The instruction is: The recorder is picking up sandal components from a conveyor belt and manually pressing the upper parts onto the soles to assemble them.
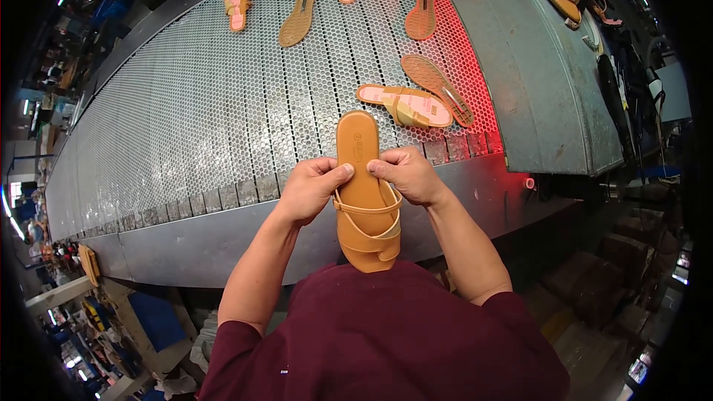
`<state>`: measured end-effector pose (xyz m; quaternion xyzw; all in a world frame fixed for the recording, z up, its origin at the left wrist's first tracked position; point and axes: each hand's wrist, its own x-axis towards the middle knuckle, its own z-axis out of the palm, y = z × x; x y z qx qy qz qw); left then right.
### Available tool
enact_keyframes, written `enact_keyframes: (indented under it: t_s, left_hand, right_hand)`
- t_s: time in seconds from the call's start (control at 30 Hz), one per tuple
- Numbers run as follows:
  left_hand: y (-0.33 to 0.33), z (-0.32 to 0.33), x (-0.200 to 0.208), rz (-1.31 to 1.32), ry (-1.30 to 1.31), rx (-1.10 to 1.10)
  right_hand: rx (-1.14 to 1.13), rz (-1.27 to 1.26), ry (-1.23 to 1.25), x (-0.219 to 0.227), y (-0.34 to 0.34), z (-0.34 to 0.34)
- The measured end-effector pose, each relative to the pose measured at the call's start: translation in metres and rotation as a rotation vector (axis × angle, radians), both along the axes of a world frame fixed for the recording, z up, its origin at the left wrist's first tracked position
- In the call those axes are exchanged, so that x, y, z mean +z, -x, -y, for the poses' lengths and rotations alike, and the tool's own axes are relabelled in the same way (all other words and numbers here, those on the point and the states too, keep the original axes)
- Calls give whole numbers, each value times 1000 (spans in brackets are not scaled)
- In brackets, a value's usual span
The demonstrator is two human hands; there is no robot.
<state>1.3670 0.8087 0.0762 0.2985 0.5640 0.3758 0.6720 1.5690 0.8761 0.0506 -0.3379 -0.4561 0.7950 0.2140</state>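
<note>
I am holding a tan sandal point(362, 197) out in front of my body, at the near edge of a perforated metal surface point(208, 119), its heel pointing far and its strapped toe end near. My left hand point(310, 187) and right hand point(413, 176) are closing firmly on its two sides: both thumbs are resting close together on top, while the other fingers are curling beneath, mostly hidden. My forearms point(252, 275) are slanting inward from my maroon shirt point(386, 334). Farther right, a pink-lined sandal point(386, 96) is lying beside a loose sole point(425, 73).
</note>
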Motion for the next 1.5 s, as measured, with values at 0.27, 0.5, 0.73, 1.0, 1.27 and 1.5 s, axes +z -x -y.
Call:
enact_keyframes:
  t_s: [0.27, 0.5, 0.73, 1.0, 1.27, 1.5]
  left_hand:
    - [-12, 42, -19, 433, 50, 135]
    - [-43, 55, -2, 267, 125, 95]
    - [-44, 64, -16, 236, 29, 255]
    - [-57, 66, -23, 231, -47, 306]
    - [-73, 64, -20, 197, -52, 413]
    - [-82, 62, -21, 229, 13, 452]
  right_hand:
    - [-275, -220, 268, -17, -18, -19]
    - [-266, -228, 292, -39, -18, -14]
    - [-224, -231, 372, -56, -66, 34]
    - [-28, -87, 269, -11, -36, 77]
    - [-202, -156, 432, -18, -27, 83]
    - [-191, -177, 443, -29, -34, 84]
